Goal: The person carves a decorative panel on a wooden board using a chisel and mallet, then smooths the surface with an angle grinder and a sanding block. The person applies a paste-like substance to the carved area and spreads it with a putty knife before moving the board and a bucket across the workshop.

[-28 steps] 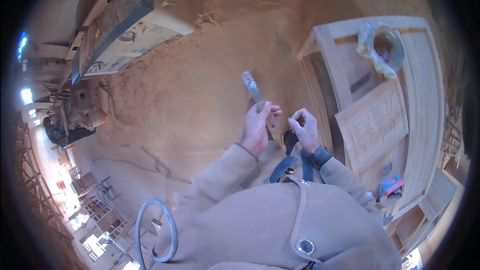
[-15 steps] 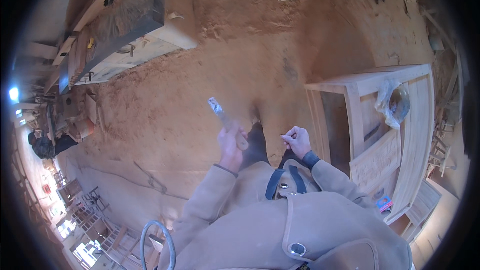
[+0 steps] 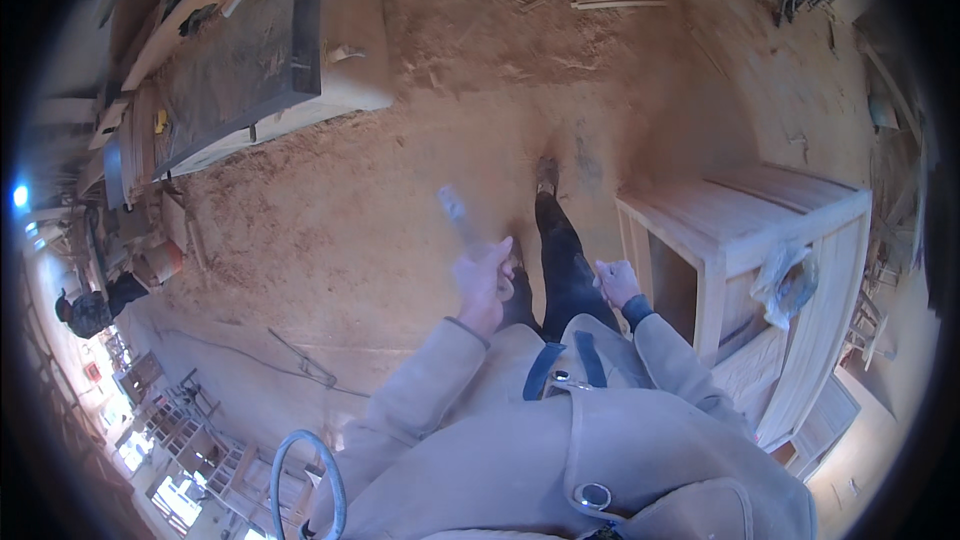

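Note:
My left hand (image 3: 484, 285) is wrapped round a flat tool (image 3: 453, 206) with a rounded wooden handle and a pale, smeared tip. The tip points forward and slightly left; motion blur hides whether it is a brush or a scraper. My right hand (image 3: 618, 283) is closed beside my right thigh, fingers curled inward. Anything inside it is hidden. Nearest to that hand, on the right, stands an unfinished wooden cabinet (image 3: 712, 275) with an open front bay. A clear plastic bag (image 3: 783, 285) hangs against its side.
At the far left stands a long workbench (image 3: 240, 60) with boards on top. Wood strips (image 3: 618, 2) lie on the dusty floor ahead. Another person (image 3: 92, 310) is low down at the left edge. A thin cable (image 3: 240, 352) crosses the floor at left, near wooden frames (image 3: 225, 465).
I have stepped forward, one leg now stretched ahead. The cabinet has shifted down in view. My left hand still holds the tool; my right hand has moved slightly right and down.

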